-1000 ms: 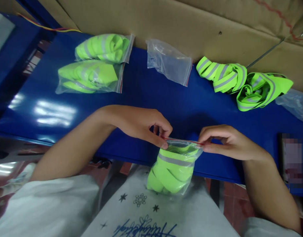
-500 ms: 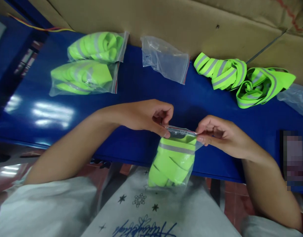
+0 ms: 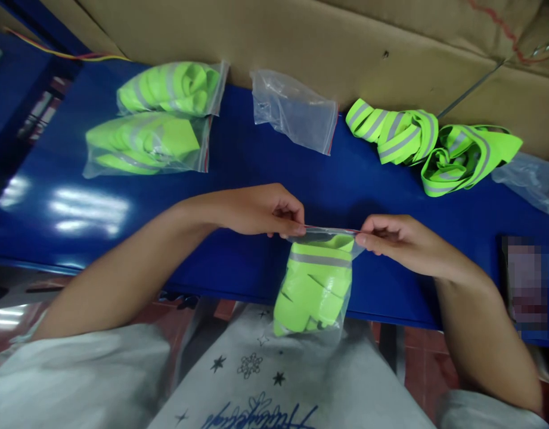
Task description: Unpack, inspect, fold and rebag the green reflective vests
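Note:
A clear zip bag (image 3: 313,286) with a folded neon-yellow reflective strap inside hangs over the near edge of the blue table, in front of my body. My left hand (image 3: 278,211) pinches the left end of its red-lined zip edge between thumb and fingers. At the other end, my right hand (image 3: 388,235) grips the same edge, also in a pinch. Between the two hands the mouth of the bag is pulled straight, its sides together. Whether the zip is fully sealed I cannot tell.
On the blue table (image 3: 238,161), two filled zip bags (image 3: 144,143) lie at the back left. An empty zip bag (image 3: 296,113) rests at the back middle. Loose reflective straps (image 3: 408,134) lie back right, beside another clear bag (image 3: 529,182). A brown panel (image 3: 256,36) stands behind.
My hands have drawn the bag's mouth taut and flat; it sagged open a little before. My left thumb has shifted to the bag's left corner.

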Motion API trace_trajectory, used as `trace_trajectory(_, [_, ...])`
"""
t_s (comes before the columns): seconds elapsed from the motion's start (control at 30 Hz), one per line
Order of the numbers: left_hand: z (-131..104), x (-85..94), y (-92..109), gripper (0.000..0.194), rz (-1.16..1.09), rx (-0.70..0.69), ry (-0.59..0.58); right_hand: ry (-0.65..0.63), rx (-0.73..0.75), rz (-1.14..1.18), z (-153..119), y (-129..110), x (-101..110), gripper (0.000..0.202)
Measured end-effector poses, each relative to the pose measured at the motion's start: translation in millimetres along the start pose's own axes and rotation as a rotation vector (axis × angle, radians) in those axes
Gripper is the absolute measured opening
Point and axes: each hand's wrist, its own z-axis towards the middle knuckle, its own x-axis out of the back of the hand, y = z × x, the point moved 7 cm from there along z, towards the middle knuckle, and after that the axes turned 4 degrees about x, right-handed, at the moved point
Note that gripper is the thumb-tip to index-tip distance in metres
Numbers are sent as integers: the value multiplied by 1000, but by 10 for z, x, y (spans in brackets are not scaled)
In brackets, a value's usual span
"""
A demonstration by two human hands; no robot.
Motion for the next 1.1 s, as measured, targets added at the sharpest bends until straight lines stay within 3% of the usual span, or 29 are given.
trace_trajectory(0.2, [-53,151,47,34,189,-24,141,103,123,-44,14,-101,103,39])
trace_trajectory(0.4, [-82,183,90,40,271,-123,182,56,81,19,35,-27,105,33])
trace_trajectory(0.57, [-69,188,44,36,254,-92,166,54,-11,94,71,116,100,36])
trace_trajectory(0.73, [-53,206,8,36,254,-85,165,130,-50,146,99,163,115,38])
trace_trajectory(1.1, [-57,249,-15,32,162,-29,122,237,52,121,97,54,130,31])
